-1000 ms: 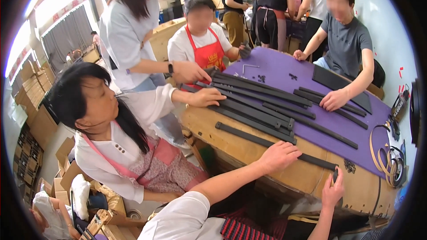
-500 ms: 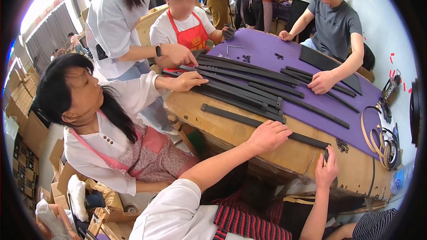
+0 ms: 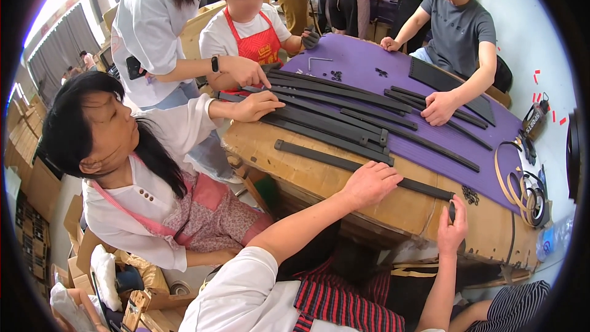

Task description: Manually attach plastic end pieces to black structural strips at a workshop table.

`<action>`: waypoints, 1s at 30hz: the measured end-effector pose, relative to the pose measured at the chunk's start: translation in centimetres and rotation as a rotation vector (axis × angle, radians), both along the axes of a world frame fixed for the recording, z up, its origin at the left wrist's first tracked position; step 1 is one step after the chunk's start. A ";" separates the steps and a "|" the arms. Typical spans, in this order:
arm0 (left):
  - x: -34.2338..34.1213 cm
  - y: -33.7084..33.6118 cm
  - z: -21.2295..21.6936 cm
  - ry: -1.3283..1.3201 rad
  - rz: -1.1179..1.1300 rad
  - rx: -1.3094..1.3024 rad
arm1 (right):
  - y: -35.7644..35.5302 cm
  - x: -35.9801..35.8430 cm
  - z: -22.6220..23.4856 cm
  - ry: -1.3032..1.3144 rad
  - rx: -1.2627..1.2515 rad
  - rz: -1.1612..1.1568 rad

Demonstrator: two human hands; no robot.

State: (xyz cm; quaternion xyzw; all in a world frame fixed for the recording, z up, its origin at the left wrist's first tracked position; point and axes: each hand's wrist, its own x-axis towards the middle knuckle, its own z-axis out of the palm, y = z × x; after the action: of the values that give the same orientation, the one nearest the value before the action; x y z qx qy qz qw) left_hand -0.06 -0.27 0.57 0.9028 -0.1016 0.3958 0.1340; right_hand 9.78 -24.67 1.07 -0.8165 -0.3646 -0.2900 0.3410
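A long flat black bar (image 3: 319, 156) lies along the near side of the table. My left hand (image 3: 372, 185) lies over its middle, fingers across it and thumb hidden. At the bar's right end, my right hand (image 3: 452, 230) has thumb and fingers closed around a small dark piece (image 3: 452, 211), whose kind I cannot make out. Just beyond the bar end is a pile of small black parts (image 3: 470, 195). Several more black bars (image 3: 326, 124) lie side by side farther back. A co-worker's hand (image 3: 260, 106) rests on their left ends.
A purple mat (image 3: 362, 61) covers the far tabletop, with a hex key (image 3: 319, 59), small black hardware and a black panel (image 3: 424, 72). Co-workers stand around the left and far sides; one hand (image 3: 440, 108) touches bars. Strap coils (image 3: 530, 200) and a bottle (image 3: 536, 114) stand right.
The view has shifted slightly. My left hand stays on the bar and my right hand stays at its end, its fingers slightly changed around the dark piece.
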 end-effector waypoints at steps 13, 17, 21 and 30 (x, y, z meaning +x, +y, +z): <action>0.5 -0.2 -0.5 0.004 0.013 0.041 | -1.9 -9.2 14.0 0.845 0.411 0.549; 0.4 0.5 -0.1 -0.082 -0.008 0.032 | -0.4 -11.3 17.3 0.839 0.318 0.783; 0.3 0.4 0.6 -0.040 0.022 0.059 | 0.0 -10.8 18.1 1.143 0.192 0.893; 0.2 -0.2 1.1 -0.073 0.000 0.050 | -0.9 -10.0 19.0 1.550 -0.195 1.352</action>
State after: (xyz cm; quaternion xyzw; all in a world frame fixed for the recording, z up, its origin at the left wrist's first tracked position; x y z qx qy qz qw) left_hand 0.12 -0.45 1.70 0.8907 -0.1161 0.4261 0.1077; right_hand -0.25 -25.62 20.08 -0.4276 -0.4495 0.5989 0.5064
